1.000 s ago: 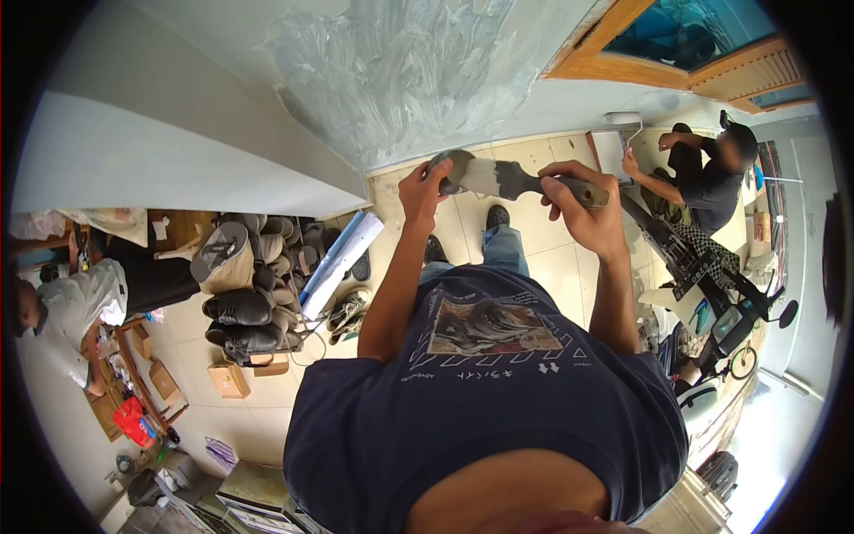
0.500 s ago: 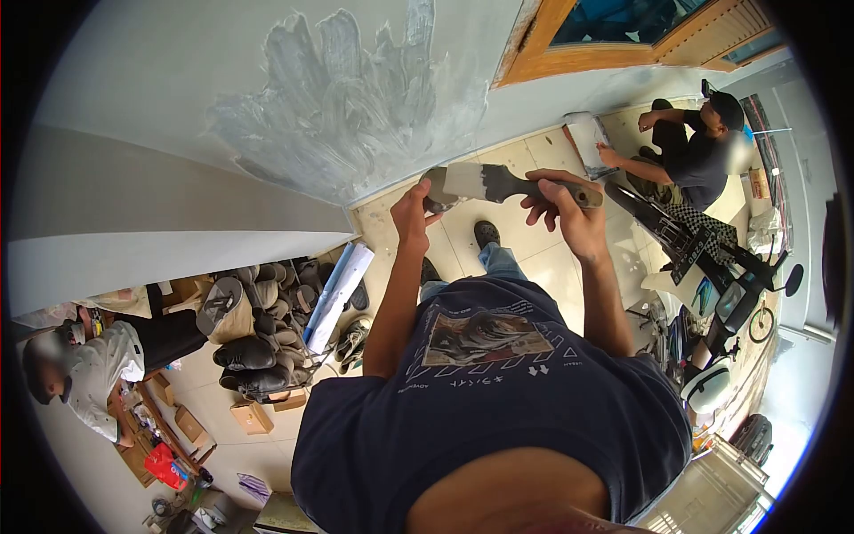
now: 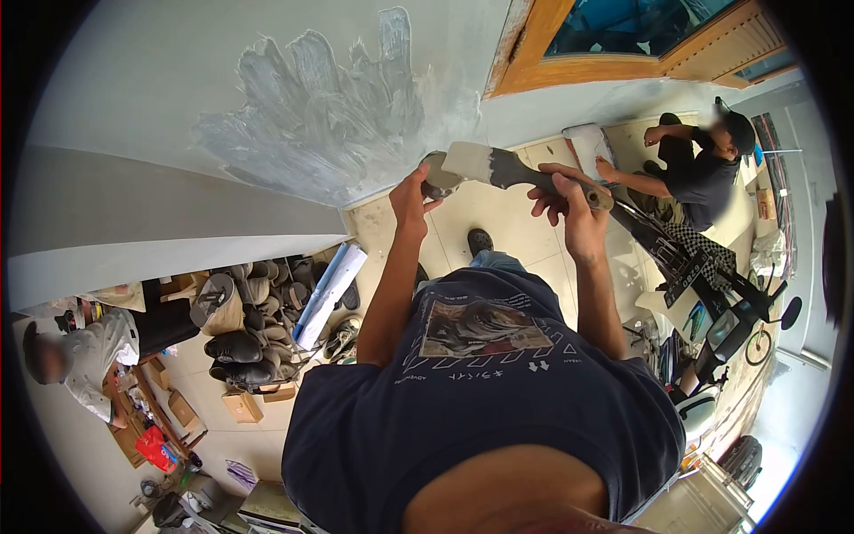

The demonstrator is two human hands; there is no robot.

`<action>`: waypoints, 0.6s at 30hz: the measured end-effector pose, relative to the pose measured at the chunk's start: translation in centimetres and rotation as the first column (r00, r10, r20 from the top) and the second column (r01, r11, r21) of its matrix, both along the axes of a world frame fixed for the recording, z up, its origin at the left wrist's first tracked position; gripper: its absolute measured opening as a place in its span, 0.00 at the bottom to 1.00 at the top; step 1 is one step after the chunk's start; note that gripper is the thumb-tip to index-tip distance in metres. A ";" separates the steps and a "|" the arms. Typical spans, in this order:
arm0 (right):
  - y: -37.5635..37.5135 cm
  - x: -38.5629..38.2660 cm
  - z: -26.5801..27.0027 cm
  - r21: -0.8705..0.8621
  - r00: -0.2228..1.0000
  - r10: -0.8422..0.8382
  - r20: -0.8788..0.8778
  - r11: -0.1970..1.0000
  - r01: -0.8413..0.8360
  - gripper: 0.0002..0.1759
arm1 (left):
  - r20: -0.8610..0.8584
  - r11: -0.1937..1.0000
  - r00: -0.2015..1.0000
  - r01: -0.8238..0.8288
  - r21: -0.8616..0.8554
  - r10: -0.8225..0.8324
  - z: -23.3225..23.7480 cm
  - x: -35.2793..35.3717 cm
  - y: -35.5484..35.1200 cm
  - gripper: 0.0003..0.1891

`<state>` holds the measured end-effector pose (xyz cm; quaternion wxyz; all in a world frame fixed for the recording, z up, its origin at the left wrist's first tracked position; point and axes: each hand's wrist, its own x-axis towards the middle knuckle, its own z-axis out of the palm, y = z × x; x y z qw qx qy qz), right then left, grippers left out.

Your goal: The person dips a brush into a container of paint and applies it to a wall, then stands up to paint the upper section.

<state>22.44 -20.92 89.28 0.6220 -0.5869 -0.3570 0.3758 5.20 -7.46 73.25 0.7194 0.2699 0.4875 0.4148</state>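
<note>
My right hand (image 3: 576,212) is wrapped round the dark handle of a wide scraper (image 3: 509,168), whose pale blade points left. My left hand (image 3: 411,203) grips a small grey, smeared container or plate (image 3: 440,176); its exact shape is hard to make out. The scraper's blade overlaps this grey piece, at its upper right edge. Beyond both hands, the grey wall (image 3: 178,80) carries a broad patch of wet-looking grey paste (image 3: 329,116) with streaky edges.
At the right a person (image 3: 712,169) sits by the wall, near a parked motorcycle (image 3: 694,258). Another person (image 3: 98,356) is at the far left. Shoes (image 3: 245,347) and a blue-white roll (image 3: 329,294) lie left of me. A wood-framed window (image 3: 605,67) is above.
The scraper has tilted, its blade end now higher and its handle end lower. My view has shifted slightly, and the seated person's head has turned.
</note>
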 end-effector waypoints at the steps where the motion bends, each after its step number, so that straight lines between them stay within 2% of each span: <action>1: 0.1 0.2 0.1 0.008 1.000 -0.012 -0.001 1.000 0.012 0.16 | 0.010 1.000 1.000 0.008 -0.003 -0.008 0.0 0.3 0.1 0.28; 11: 3.2 3.2 -0.5 0.111 0.994 -0.031 -0.109 0.993 0.043 0.18 | 0.095 0.999 0.995 -0.036 -0.026 0.039 -1.1 2.0 1.1 0.31; 16: 7.1 4.0 -1.3 0.160 0.980 -0.024 -0.197 0.985 0.056 0.21 | 0.085 0.992 0.988 -0.125 -0.029 0.128 -2.1 1.0 0.6 0.30; 17: 8.0 4.2 -2.1 0.151 0.981 0.014 -0.191 0.988 0.015 0.23 | 0.080 0.988 0.984 -0.156 -0.016 0.157 -2.2 0.6 0.4 0.30; 18: 9.1 4.2 -2.8 0.141 0.978 0.028 -0.209 0.990 0.002 0.21 | 0.085 0.986 0.983 -0.165 -0.008 0.165 -2.3 0.1 0.1 0.30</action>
